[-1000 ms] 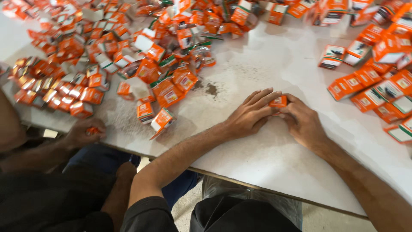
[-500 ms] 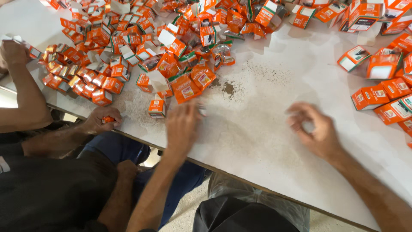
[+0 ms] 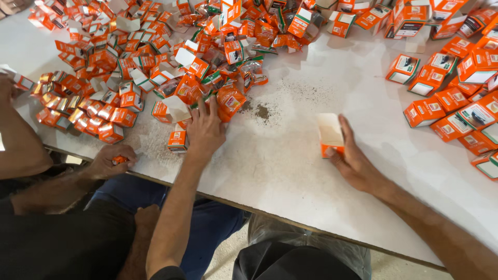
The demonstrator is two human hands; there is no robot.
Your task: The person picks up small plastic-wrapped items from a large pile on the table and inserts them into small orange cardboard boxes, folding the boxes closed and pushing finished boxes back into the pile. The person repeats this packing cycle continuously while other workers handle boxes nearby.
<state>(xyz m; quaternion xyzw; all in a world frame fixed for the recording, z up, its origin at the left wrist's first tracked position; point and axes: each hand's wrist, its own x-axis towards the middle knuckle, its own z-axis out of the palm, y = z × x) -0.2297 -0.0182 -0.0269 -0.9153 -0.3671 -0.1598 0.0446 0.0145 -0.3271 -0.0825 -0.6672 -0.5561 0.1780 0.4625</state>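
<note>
Co-worker's hand (image 3: 110, 159) at far left, closed on small orange piece; left hand (image 3: 206, 129) spread flat, fingertips touching box pile (image 3: 155, 67) ahead; right hand (image 3: 355, 161) gripping open box (image 3: 330, 136), flap up, on table (image 3: 290, 166).

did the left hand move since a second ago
Yes. The left hand has left the right hand near the table edge and reached out to the pile of orange boxes.

Co-worker's hand (image 3: 106, 159) at white table (image 3: 290, 171) edge, dark crumbs (image 3: 262, 110) mid-table.
</note>
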